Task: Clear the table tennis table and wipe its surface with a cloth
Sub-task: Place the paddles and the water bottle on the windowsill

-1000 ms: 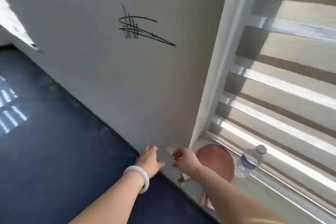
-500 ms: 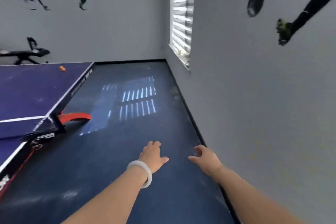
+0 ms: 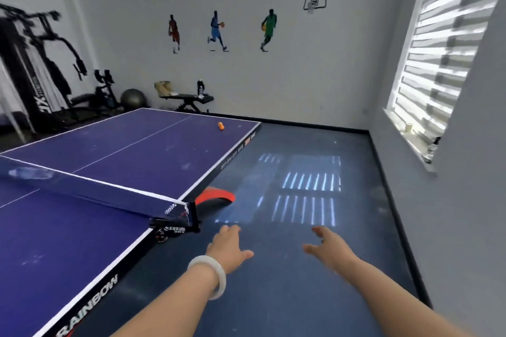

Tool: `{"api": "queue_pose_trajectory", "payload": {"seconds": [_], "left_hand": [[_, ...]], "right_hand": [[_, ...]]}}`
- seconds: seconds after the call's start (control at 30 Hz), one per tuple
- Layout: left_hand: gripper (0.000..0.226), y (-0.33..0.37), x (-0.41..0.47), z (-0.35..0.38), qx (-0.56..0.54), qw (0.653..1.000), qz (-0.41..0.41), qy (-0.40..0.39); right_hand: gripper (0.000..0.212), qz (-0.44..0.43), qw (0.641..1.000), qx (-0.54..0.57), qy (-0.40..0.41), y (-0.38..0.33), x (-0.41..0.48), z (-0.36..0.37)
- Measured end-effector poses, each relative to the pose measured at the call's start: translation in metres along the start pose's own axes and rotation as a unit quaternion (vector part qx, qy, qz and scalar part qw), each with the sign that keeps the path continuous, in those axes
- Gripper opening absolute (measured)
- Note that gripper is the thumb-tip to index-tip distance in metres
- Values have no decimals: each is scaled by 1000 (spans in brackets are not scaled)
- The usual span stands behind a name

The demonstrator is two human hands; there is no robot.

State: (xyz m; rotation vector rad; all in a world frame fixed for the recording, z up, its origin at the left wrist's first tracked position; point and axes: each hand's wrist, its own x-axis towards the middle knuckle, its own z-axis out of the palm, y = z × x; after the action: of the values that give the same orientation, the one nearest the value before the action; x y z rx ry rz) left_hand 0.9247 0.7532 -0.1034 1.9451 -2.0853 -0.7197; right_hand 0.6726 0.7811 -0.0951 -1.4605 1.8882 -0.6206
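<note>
Well beyond the spread, empty left hand (image 3: 227,247) and right hand (image 3: 331,250), orange balls (image 3: 221,125) dot the table (image 3: 123,150).

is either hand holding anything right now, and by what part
Nothing is held. The left hand and the right hand are both empty, fingers spread, out over the floor beside the table.

1. Counter (image 3: 123,145) is showing deep blue with white lines.
2. Balls (image 3: 220,125) are showing orange.
3. Floor (image 3: 273,295) is showing dark blue, carrying pale striped light.
4. Bracelet (image 3: 220,279) is showing white.
</note>
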Motion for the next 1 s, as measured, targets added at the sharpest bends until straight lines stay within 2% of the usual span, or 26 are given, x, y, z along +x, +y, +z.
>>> {"api": "queue_pose_trajectory", "payload": {"seconds": [0.1,0.3,0.47,0.6,0.77,1.0], "left_hand": [[70,12,60,-12,2,999,-31,9],[65,48,171,-34,-40,997,-61,37],[64,48,255,-36,-44,995,-84,32],[63,37,342,-41,-47,994,-97,24],[66,22,476,-64,-43,995,-86,26],[55,8,635,-102,-60,993,-96,15]], "right_hand": [[71,-41,999,1,-18,-17,80,-9],[73,-67,996,3,-67,-48,217,-31],[73,-80,991,-23,-103,-65,313,-29],[74,-74,989,-27,-127,-78,404,-19],[74,-65,990,-7,-121,-107,529,-8],[70,-36,992,9,-122,-153,682,-7]]}}
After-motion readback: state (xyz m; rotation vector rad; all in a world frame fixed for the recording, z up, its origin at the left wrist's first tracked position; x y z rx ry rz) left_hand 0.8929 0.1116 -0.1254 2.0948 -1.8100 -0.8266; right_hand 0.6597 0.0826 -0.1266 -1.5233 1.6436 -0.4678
